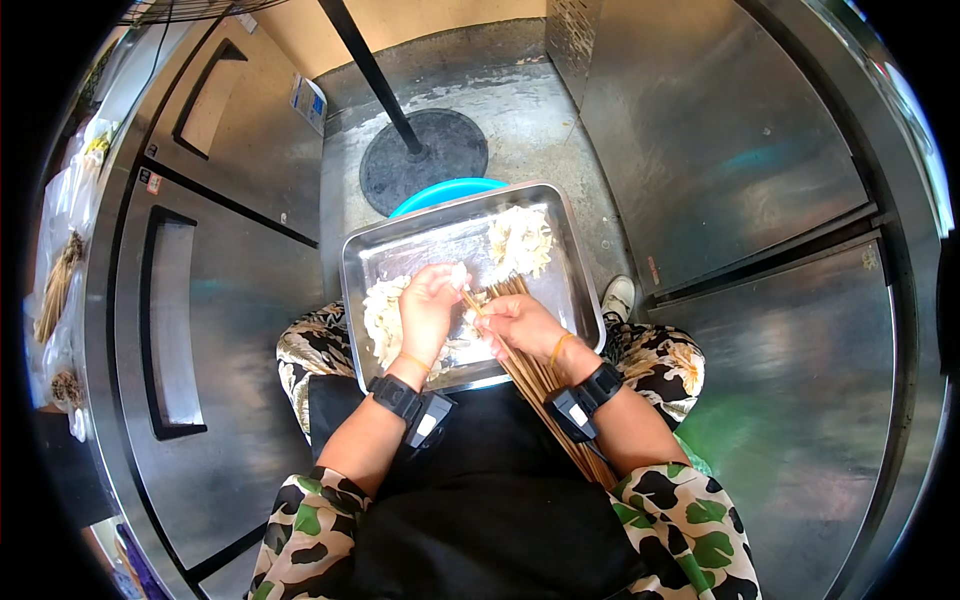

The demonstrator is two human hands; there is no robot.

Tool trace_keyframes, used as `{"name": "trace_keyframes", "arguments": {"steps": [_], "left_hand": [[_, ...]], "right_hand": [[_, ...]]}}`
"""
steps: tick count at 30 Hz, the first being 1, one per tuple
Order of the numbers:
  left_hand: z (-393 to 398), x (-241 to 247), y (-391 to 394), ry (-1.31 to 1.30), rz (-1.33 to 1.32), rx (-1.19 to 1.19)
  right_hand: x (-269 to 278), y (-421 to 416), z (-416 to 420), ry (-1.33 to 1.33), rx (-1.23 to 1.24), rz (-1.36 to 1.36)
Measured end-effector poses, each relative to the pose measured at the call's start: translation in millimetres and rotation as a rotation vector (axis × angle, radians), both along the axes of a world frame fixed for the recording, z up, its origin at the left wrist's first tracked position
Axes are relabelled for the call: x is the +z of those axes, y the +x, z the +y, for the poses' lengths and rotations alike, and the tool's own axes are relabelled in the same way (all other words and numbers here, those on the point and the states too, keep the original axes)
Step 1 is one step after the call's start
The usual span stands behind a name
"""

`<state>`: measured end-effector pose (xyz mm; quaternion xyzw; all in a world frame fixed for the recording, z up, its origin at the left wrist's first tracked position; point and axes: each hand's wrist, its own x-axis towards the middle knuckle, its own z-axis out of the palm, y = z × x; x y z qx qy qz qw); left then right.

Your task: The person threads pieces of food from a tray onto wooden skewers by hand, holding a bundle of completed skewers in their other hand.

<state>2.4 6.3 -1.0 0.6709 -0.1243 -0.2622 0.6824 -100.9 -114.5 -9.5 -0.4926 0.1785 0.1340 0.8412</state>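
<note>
A small white food piece (459,276) is pinched in the fingertips of my left hand (427,304), above the left side of a rectangular steel tray (577,300). My right hand (521,319) grips a thin wooden skewer (471,301), whose upper end meets the white piece. Under my right hand a bundle of wooden skewers (551,416) slants from inside the tray over its near rim towards my lap. One pile of pale food pieces (384,319) lies at the tray's left, partly behind my left hand. Another pale, loosely heaped pile (521,241) fills the far right corner.
A blue basin (450,193) shows beneath the tray's far side. Beyond it stands a black round pole base (442,142) on the concrete floor. Steel cabinets with handles (225,322) rise on my left, and more steel doors (780,397) on my right. Bagged skewers (60,289) lie far left.
</note>
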Motion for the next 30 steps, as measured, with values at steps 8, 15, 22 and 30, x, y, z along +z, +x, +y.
{"name": "trace_keyframes", "arguments": {"steps": [8,15,22,30], "left_hand": [[-3,-5,-29,0.011,0.010,0.003],[-7,-9,-19,-0.033,-0.076,0.099],[-9,0,-17,-0.020,-0.027,0.161],[-2,-3,-7,-0.050,0.192,0.083]], "right_hand": [[-6,1,2,0.026,-0.096,-0.017],[-1,3,-2,-0.022,-0.045,-0.012],[-2,3,-1,-0.013,-0.033,-0.045],[1,1,-1,0.007,-0.019,-0.026]]}}
